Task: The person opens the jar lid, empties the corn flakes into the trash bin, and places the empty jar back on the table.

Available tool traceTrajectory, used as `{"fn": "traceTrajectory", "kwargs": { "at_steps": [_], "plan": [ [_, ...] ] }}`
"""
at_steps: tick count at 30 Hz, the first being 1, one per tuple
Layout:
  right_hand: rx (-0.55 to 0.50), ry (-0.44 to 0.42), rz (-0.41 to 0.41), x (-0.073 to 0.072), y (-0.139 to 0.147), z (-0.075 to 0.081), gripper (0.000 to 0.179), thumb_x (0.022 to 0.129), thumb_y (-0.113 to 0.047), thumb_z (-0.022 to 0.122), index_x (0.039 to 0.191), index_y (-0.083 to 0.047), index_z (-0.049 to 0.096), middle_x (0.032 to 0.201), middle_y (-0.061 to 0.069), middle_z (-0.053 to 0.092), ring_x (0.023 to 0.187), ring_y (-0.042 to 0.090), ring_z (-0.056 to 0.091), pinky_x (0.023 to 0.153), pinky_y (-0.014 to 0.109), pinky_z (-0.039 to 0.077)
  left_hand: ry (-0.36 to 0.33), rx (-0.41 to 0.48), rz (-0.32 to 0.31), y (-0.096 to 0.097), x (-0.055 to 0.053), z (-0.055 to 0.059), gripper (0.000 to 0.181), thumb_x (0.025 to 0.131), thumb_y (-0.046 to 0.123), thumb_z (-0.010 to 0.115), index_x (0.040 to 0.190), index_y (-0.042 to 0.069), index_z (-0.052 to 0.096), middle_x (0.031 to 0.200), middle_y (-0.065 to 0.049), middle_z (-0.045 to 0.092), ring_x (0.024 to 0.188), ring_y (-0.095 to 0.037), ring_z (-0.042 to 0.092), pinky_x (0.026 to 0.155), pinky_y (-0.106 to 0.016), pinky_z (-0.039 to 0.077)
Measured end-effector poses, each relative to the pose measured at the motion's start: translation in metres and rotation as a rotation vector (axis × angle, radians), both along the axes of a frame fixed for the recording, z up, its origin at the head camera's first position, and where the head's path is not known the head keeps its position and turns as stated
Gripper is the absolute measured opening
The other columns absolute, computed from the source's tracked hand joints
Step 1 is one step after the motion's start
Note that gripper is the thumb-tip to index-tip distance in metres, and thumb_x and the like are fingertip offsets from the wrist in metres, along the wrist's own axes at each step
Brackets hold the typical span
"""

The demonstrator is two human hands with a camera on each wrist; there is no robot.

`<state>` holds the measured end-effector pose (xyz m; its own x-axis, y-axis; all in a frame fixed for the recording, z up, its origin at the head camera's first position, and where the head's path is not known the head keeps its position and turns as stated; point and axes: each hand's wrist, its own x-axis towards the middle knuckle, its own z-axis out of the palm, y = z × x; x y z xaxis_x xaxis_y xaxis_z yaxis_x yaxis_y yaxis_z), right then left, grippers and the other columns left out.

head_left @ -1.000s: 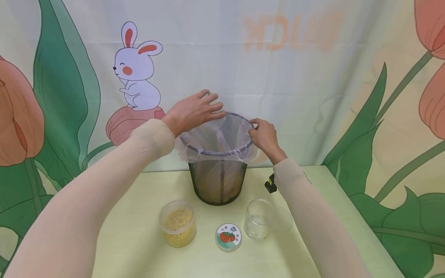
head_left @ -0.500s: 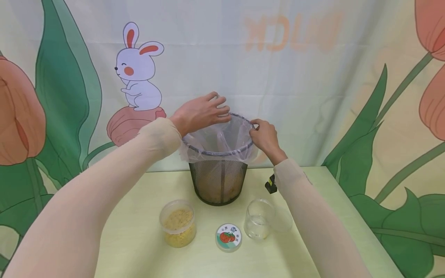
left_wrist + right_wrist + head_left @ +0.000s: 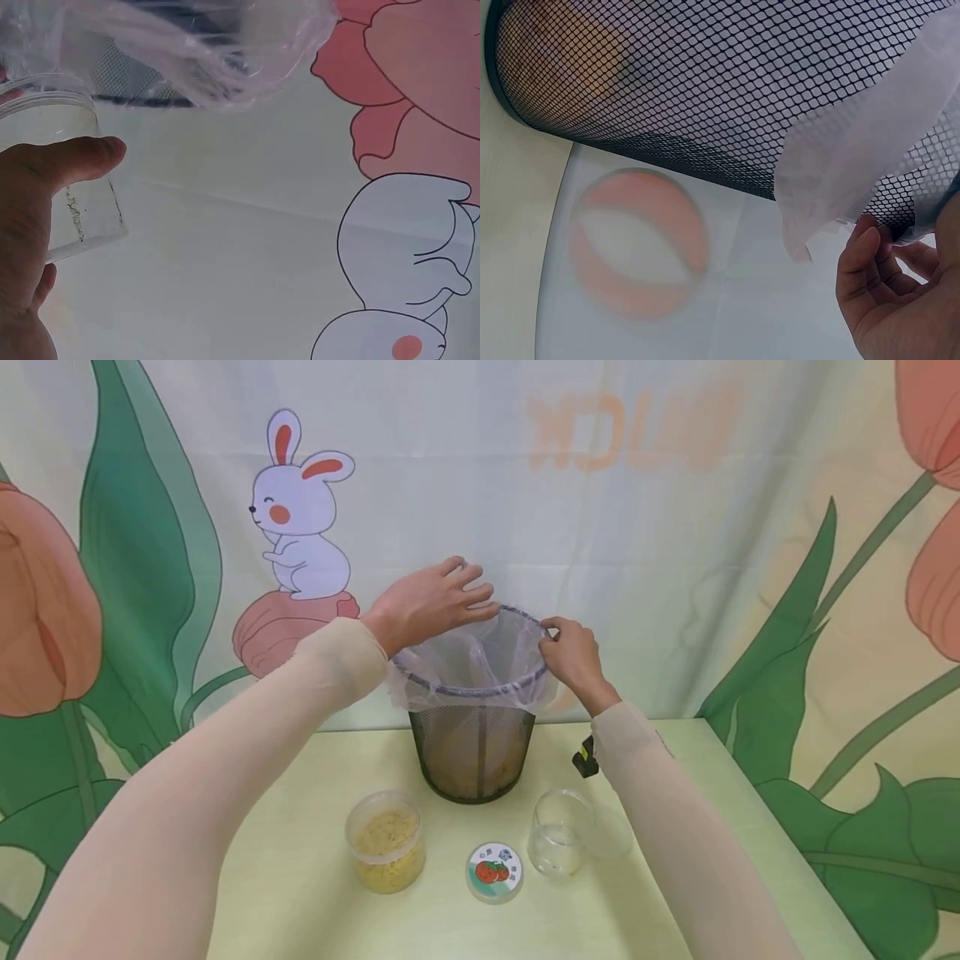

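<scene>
My left hand [image 3: 435, 606] is above the mouth of a black mesh wastebasket [image 3: 480, 752]. In the left wrist view, that hand grips a clear plastic jar [image 3: 86, 214], its thumb across the side and dark specks on the wall. The head view hides this jar behind the hand. A thin translucent bin liner [image 3: 517, 652] lines the basket and folds over its rim. My right hand [image 3: 573, 656] pinches the basket's rim and liner on the right side. Brownish and yellowish contents [image 3: 592, 56] show through the mesh near the bottom.
On the table's near side stand a tub of yellow crumbly food [image 3: 386, 843], a round tomato-printed lid [image 3: 494, 875] and a clear jar [image 3: 557, 839] beside a clear disc [image 3: 611, 833]. A small black object [image 3: 585, 758] lies near my right sleeve. A printed curtain [image 3: 637, 527] hangs behind.
My left hand has shifted slightly to the right over the basket, then stayed almost in place. The right hand keeps its hold on the rim.
</scene>
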<state>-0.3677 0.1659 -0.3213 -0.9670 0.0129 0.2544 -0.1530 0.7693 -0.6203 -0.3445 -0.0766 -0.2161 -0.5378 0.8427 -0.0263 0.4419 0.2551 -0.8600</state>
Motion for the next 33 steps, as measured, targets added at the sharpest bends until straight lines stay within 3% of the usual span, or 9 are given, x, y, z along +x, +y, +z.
{"fn": "traceTrajectory", "kwargs": {
  "at_steps": [8,15,21,27,33],
  "plan": [
    [0.002,0.008,-0.005,-0.001,0.001,0.003,0.048,0.090,-0.014,0.046,0.136,-0.014,0.058,0.103,0.012,0.071,0.061,0.017,0.052,0.051,0.026,0.039,0.051,0.102,-0.024,-0.007,-0.001,0.012,0.082,0.080,0.014,0.080,0.147,0.023,0.033,0.143,-0.009,0.042,0.134,-0.035,0.038,0.115,-0.047,0.034],
    [0.000,0.000,0.004,0.000,0.001,0.003,0.048,0.090,-0.014,0.046,0.137,-0.014,0.058,0.102,0.012,0.071,0.058,0.016,0.051,0.050,0.025,0.038,0.007,0.092,-0.015,-0.011,-0.001,0.006,0.081,0.083,0.011,0.077,0.148,0.022,0.030,0.145,-0.011,0.040,0.135,-0.035,0.037,0.115,-0.047,0.034],
    [-0.002,-0.001,0.005,0.000,0.001,0.001,0.048,0.091,-0.014,0.046,0.137,-0.014,0.058,0.101,0.012,0.071,0.056,0.015,0.049,0.050,0.026,0.037,-0.032,0.272,-0.008,-0.016,0.003,0.006,0.077,0.085,0.006,0.072,0.149,0.018,0.031,0.149,-0.012,0.040,0.137,-0.036,0.037,0.115,-0.047,0.034],
    [0.006,0.004,0.007,-0.001,0.001,0.000,0.047,0.092,-0.015,0.045,0.137,-0.014,0.058,0.103,0.012,0.071,0.059,0.017,0.051,0.052,0.027,0.038,-0.055,0.470,-0.038,-0.019,0.011,0.011,0.068,0.088,0.004,0.063,0.148,0.017,0.034,0.147,-0.013,0.042,0.137,-0.037,0.038,0.116,-0.048,0.033],
    [0.009,0.015,0.006,0.000,0.000,0.001,0.048,0.089,-0.014,0.046,0.135,-0.014,0.059,0.102,0.012,0.071,0.062,0.019,0.053,0.053,0.028,0.039,-0.035,0.532,-0.058,-0.019,0.018,0.015,0.073,0.085,0.012,0.069,0.148,0.015,0.034,0.145,-0.014,0.043,0.136,-0.038,0.038,0.116,-0.049,0.033]
  ]
}}
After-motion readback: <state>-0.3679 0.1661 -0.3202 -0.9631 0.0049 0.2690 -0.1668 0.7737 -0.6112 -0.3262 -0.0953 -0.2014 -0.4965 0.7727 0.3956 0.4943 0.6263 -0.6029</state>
